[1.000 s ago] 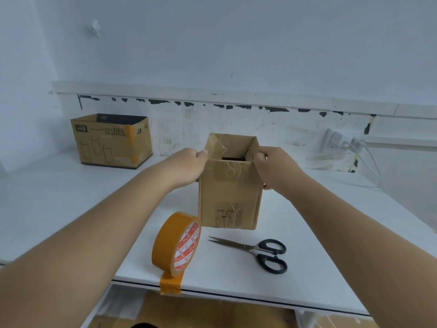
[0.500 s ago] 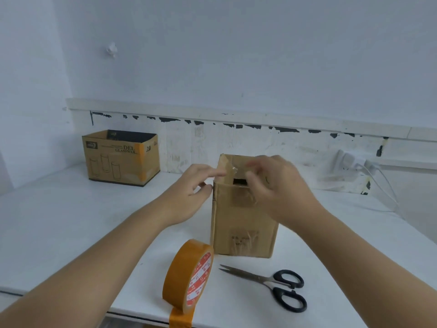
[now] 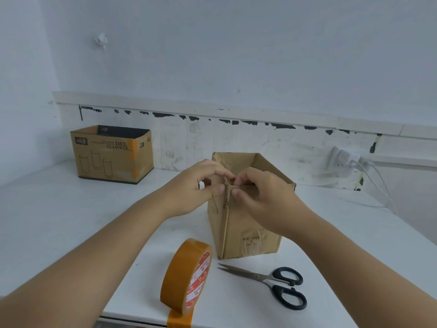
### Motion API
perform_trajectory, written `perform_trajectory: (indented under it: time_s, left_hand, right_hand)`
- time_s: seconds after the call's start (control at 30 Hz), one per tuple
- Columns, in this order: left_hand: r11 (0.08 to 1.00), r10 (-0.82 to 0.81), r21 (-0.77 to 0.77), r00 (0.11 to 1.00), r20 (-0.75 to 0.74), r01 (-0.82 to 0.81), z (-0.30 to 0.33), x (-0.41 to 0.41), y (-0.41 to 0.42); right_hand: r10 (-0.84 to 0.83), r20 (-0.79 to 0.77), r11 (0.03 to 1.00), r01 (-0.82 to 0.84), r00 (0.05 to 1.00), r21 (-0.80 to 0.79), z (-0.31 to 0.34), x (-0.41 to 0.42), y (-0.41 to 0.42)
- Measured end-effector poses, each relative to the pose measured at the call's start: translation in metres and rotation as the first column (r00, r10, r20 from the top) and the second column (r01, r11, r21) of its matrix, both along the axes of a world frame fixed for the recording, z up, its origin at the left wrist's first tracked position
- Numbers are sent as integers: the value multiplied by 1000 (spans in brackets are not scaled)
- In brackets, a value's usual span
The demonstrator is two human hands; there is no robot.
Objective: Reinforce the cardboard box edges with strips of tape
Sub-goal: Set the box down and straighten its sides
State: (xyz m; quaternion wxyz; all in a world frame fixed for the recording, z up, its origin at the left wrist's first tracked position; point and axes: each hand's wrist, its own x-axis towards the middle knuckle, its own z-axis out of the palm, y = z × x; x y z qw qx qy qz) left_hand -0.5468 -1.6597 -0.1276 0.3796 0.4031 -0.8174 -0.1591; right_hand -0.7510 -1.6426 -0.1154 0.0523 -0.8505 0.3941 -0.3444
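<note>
step: align split near corner of cardboard box (image 3: 246, 223) | left hand (image 3: 196, 188) pinches left wall, right hand (image 3: 257, 197) pinches near rim | you: press the edges flush before reaching for tape roll (image 3: 186, 278)

Bare workroom — white table (image 3: 71, 209), scuffed wall (image 3: 236, 143)

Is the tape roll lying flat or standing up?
Standing on edge: the tape roll shows its printed side, its loose end stuck over the table edge.

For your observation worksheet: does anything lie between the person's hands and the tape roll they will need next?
Nothing visible does. The tape roll stands on edge on the table, below the left hand and right hand, which pinch the box corner; bare tabletop lies between.
</note>
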Motion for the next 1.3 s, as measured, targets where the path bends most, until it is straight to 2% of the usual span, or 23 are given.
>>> perform_trajectory:
  time_s: [0.17, 0.4, 0.77, 1.0, 1.13, 1.3]
  left_hand:
    - [997, -77, 25, 992, -98, 80, -8, -4, -2]
    - [988, -126, 64, 972, -199, 142, -12, -8, -3]
    - [989, -140, 22, 965, -222, 149, -18, -11, -2]
    - [991, -107, 56, 960, -258, 125, -27, -12, -1]
    - [995, -88, 26, 969, -230, 97, -27, -14, 0]
    - [991, -99, 68, 973, -206, 115, -27, -9, 1]
  right_hand:
    - [90, 11, 996, -90, 996, 16, 0, -7, -1]
    - [96, 40, 994, -97, 995, 39, -3, -7, -6]
    - [56, 24, 998, -57, 998, 13, -3, -3, -7]
    - [36, -60, 999, -37, 998, -12, -6, -7, -9]
    - [9, -74, 998, -14, 997, -63, -8, -3, -10]
    - [24, -117, 996, -34, 993, -79, -9, -6, -9]
